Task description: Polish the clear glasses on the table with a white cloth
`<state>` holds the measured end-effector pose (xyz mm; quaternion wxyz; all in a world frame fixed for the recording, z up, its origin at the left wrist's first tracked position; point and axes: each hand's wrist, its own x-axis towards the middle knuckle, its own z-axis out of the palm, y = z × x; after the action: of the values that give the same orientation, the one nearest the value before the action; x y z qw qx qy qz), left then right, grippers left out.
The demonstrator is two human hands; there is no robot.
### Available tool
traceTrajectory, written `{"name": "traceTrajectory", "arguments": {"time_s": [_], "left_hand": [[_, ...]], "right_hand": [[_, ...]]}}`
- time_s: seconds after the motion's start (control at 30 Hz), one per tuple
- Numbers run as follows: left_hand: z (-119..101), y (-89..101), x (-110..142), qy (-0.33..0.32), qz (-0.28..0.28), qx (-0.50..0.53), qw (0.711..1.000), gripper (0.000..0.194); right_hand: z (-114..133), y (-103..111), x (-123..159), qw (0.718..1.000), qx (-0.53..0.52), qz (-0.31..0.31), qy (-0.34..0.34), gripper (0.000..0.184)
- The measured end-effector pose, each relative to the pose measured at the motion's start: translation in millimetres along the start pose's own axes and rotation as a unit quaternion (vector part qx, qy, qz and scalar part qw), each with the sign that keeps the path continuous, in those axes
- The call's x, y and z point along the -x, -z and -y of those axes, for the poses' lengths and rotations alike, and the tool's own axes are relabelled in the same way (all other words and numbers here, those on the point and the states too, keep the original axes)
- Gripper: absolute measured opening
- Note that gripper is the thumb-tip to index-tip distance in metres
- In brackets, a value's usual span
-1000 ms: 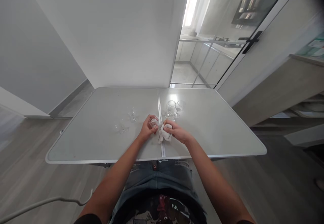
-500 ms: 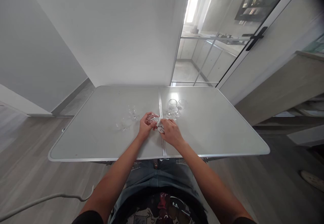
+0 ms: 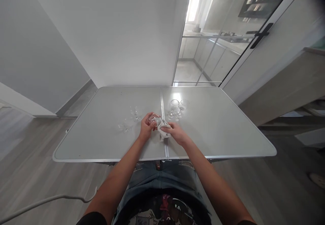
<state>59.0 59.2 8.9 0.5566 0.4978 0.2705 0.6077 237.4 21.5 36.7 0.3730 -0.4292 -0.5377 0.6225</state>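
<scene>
My left hand (image 3: 145, 128) is closed around the bowl of a clear stemmed glass (image 3: 154, 118), which is held tilted above the middle of the table. With thumb and fingers, my right hand (image 3: 177, 133) pinches a crumpled white cloth (image 3: 164, 132). The cloth lies against the stem end of the glass and covers it. Beyond my right hand, two stemmed glasses (image 3: 174, 104) stand upright side by side. To the left of my left hand are more clear glasses (image 3: 124, 127), faint against the pale surface, so their exact pose is hard to tell.
The pale table (image 3: 218, 130) has a metal rim and a centre seam (image 3: 162, 103). A white wall (image 3: 132, 48) rises behind it. At the right is a glazed door with a black handle (image 3: 261, 35). A grey cable (image 3: 61, 196) runs at the lower left.
My right hand has shifted slightly right and turned, and more of the white cloth now shows. My left hand keeps its hold on the glass. The view has moved slightly.
</scene>
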Motion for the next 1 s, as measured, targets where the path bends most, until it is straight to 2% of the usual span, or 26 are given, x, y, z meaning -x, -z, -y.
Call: {"name": "traceTrajectory", "arguments": {"time_s": [0.03,0.07,0.13,0.2,0.23,0.27,0.3,0.33,0.37,0.43,0.5,0.53,0.57,0.63,0.67,0.73,0.8,0.83,0.9,0.93,0.97,1.0], "left_hand": [[0.0,-0.7,-0.1,-0.006,-0.009,-0.003,1.000,0.062],[-0.1,-1.5,-0.1,-0.012,-0.016,-0.005,1.000,0.061],[-1.2,-3.0,0.1,-0.020,-0.020,-0.008,1.000,0.059],[-2.6,-3.9,0.4,-0.019,-0.018,-0.012,1.000,0.057],[-3.1,-3.8,0.4,-0.015,-0.016,-0.015,1.000,0.056],[-3.3,-3.5,0.3,-0.013,-0.015,-0.017,1.000,0.057],[-3.1,-2.8,0.1,-0.011,-0.015,-0.017,1.000,0.058],[-2.5,-1.8,-0.2,-0.009,-0.015,-0.016,1.000,0.059],[-1.7,-0.7,-0.5,-0.006,-0.016,-0.014,1.000,0.061],[0.4,1.1,-0.6,-0.001,-0.018,-0.007,1.000,0.064],[2.3,1.6,0.3,0.007,-0.004,0.002,1.000,0.066],[2.9,1.2,1.1,0.011,0.010,0.005,1.000,0.066],[3.2,0.6,1.9,0.016,0.029,0.008,0.999,0.066],[3.3,-1.0,3.3,0.021,0.062,0.013,0.998,0.066],[3.1,-1.5,3.6,0.022,0.073,0.014,0.997,0.066],[2.5,-1.7,3.2,0.022,0.077,0.014,0.997,0.066],[1.8,-0.5,1.9,0.021,0.062,0.011,0.998,0.065],[1.7,0.3,1.0,0.020,0.048,0.006,0.999,0.064],[1.8,1.9,-0.7,0.018,0.014,-0.008,1.000,0.064],[2.1,2.5,-1.4,0.015,-0.004,-0.015,1.000,0.063],[2.7,3.0,-1.9,0.012,-0.021,-0.020,0.999,0.063],[3.3,3.3,-2.4,0.008,-0.036,-0.023,0.999,0.062]], "right_hand": [[0.9,-2.5,1.0,0.993,0.095,-0.045,0.048,0.031],[2.2,-4.6,2.2,0.972,0.197,-0.086,0.098,0.027],[4.8,-7.6,5.0,0.894,0.382,-0.139,0.189,0.021],[6.1,-10.1,7.3,0.819,0.496,-0.150,0.248,0.023],[6.3,-11.2,7.9,0.796,0.525,-0.149,0.261,0.025],[6.2,-12.2,7.9,0.786,0.538,-0.148,0.266,0.027],[6.2,-12.7,7.3,0.788,0.536,-0.148,0.265,0.027],[6.3,-12.6,6.0,0.801,0.520,-0.147,0.257,0.025],[6.8,-11.4,4.2,0.828,0.487,-0.141,0.240,0.022],[8.4,-5.2,-0.2,0.908,0.368,-0.094,0.176,0.017],[10.0,5.0,-4.3,0.978,0.192,-0.002,0.078,0.023],[10.1,10.6,-5.8,0.993,0.101,0.054,0.027,0.027],[9.5,15.7,-7.0,0.994,0.019,0.108,-0.018,0.030],[6.0,22.3,-8.9,0.974,-0.105,0.188,-0.077,0.036],[3.4,23.3,-9.7,0.962,-0.148,0.211,-0.090,0.038],[-1.8,21.4,-11.7,0.949,-0.202,0.222,-0.093,0.038],[-4.3,16.7,-13.4,0.958,-0.196,0.195,-0.075,0.039],[-3.9,14.1,-13.8,0.970,-0.160,0.172,-0.059,0.039],[0.2,8.8,-13.2,0.994,-0.007,0.109,0.002,0.035],[3.3,5.9,-12.1,0.991,0.105,0.067,0.046,0.031],[6.6,2.7,-10.3,0.969,0.226,0.021,0.094,0.026],[9.6,-0.9,-8.1,0.928,0.344,-0.025,0.142,0.021]]}}
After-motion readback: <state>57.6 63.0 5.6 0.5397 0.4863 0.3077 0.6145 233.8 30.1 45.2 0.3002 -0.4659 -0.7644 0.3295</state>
